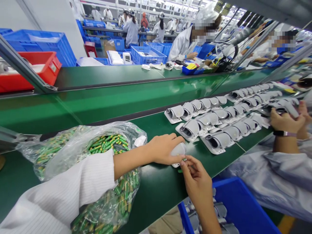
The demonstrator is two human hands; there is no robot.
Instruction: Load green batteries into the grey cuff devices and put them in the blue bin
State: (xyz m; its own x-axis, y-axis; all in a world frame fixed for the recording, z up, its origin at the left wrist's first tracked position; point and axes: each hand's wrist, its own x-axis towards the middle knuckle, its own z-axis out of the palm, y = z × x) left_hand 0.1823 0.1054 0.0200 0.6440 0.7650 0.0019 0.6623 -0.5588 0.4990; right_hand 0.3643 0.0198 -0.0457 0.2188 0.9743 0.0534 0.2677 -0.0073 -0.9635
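My left hand [168, 150] is closed over a white wrist blood pressure monitor [179, 149] with a rounded grey cuff, on the green work surface. My right hand [196, 174] meets it from the front, fingertips pinched at its near edge. A small green battery [180, 170] shows at those fingers, and another bit of green lies at the monitor's edge; the fingers partly hide both. Under and beside my left forearm lies a clear plastic bag [55, 165] full of loose green-and-gold batteries [107, 143].
Several rows of similar monitors [221, 138] stand to the right. Beyond them, a co-worker's hands [287, 122] handle another one. A blue bin [243, 204] holding more units sits below the table's front edge. Behind runs a green belt [122, 97]; a red bin [46, 65] stands back left.
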